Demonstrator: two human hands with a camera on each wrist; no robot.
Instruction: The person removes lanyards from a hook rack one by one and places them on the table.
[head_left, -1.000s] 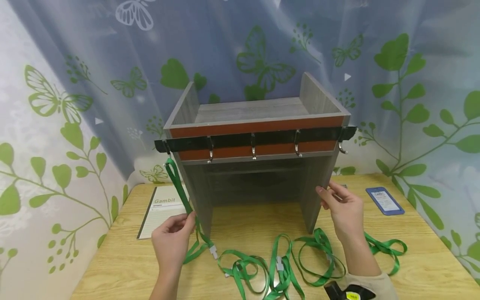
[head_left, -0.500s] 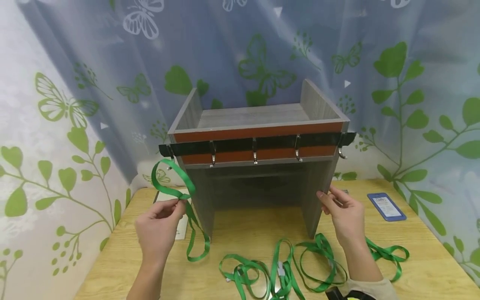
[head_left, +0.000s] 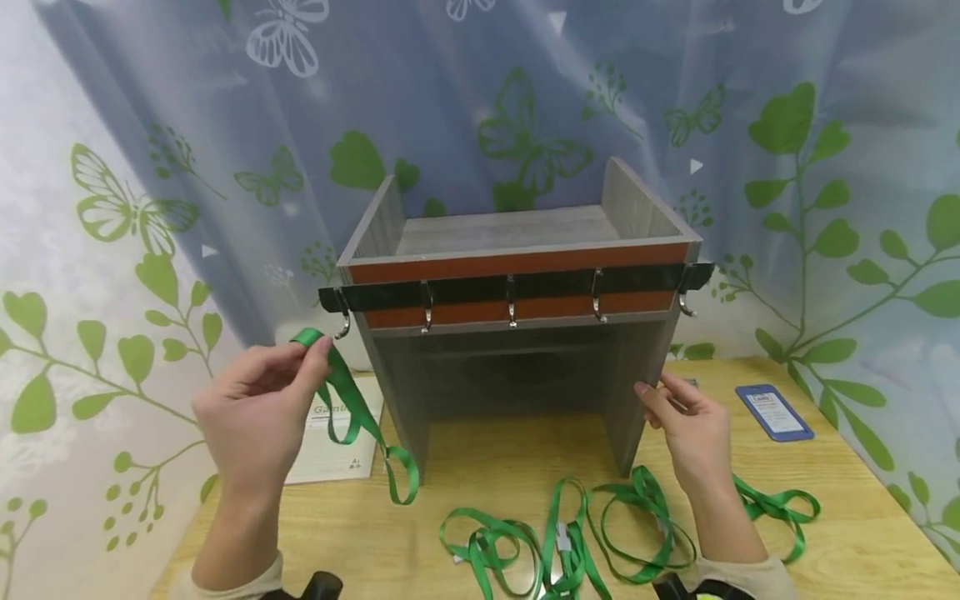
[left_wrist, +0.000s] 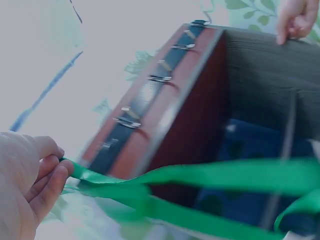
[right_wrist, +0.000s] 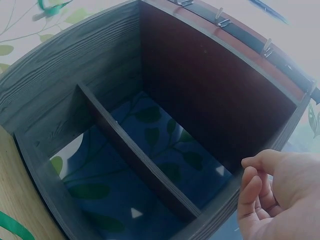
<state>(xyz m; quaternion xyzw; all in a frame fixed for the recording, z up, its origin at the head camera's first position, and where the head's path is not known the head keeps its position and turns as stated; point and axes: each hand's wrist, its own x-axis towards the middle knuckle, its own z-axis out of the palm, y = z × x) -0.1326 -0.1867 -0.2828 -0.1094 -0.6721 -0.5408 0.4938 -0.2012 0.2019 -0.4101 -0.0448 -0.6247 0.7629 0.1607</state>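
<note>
In the head view my left hand (head_left: pixel 258 408) pinches a green lanyard (head_left: pixel 348 392) at its upper end, left of a small grey shelf (head_left: pixel 510 227). Doubled strap hangs down to the right from the fingers, its loop end above the table. Just right of the fingertips is the leftmost metal hook (head_left: pixel 344 323) of the black hook strip (head_left: pixel 465 290) across the shelf's red front; the lanyard is apart from it. My right hand (head_left: pixel 693 425) grips the edge of the shelf's right side panel (head_left: pixel 636 367), as the right wrist view also shows.
Several more green lanyards (head_left: pixel 501 546) lie in loose coils along the front of the wooden table (head_left: pixel 390 558). A blue card holder (head_left: pixel 775 412) lies at the right. At the left a notebook (head_left: pixel 341 465) lies partly behind the held lanyard.
The lanyard, hanging at the leftmost hook a second ago, is now off it. My left hand has moved up and left, now holding the strap's top end. The right hand stays at the panel.
</note>
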